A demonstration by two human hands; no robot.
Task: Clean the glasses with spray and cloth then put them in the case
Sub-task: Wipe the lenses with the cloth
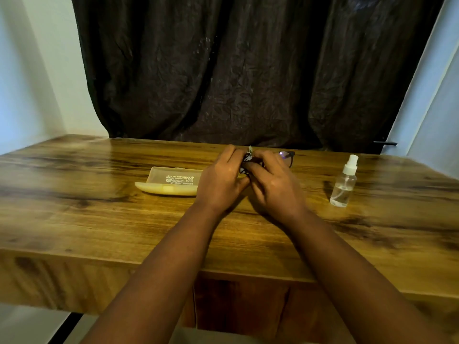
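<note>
Both hands, left (221,177) and right (273,184), grip cloth (248,157) around glasses (285,156) above tabletop (99,219); wiping should be light, supporting the frame.

Dark-framed glasses (285,156) in cloth (247,157), open case (171,183), upright spray bottle (344,182).

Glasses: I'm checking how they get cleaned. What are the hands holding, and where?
Both hands, left and right, hold the glasses through the cloth around one lens; the exact grip is hidden.
</note>
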